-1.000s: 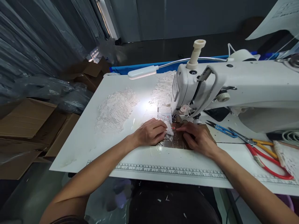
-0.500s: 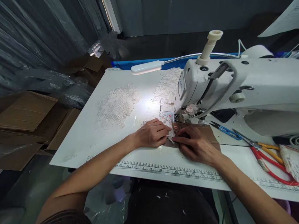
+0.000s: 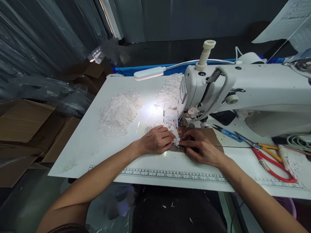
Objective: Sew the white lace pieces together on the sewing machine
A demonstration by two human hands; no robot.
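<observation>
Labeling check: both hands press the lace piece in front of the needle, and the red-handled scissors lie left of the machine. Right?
Not quite. In the head view the red-handled scissors lie right of the sewing machine. Left hand and right hand do press the lace piece.

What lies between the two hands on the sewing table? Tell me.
In the head view, a small strip of white lace lies between the left hand and the right hand, both sets of fingertips pressing on it, over a brown cardboard piece.

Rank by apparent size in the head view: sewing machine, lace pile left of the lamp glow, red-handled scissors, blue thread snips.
1. sewing machine, by far the largest.
2. lace pile.
3. red-handled scissors.
4. blue thread snips, smallest.
Pile and scissors are close in length; the pile covers more area.
</observation>
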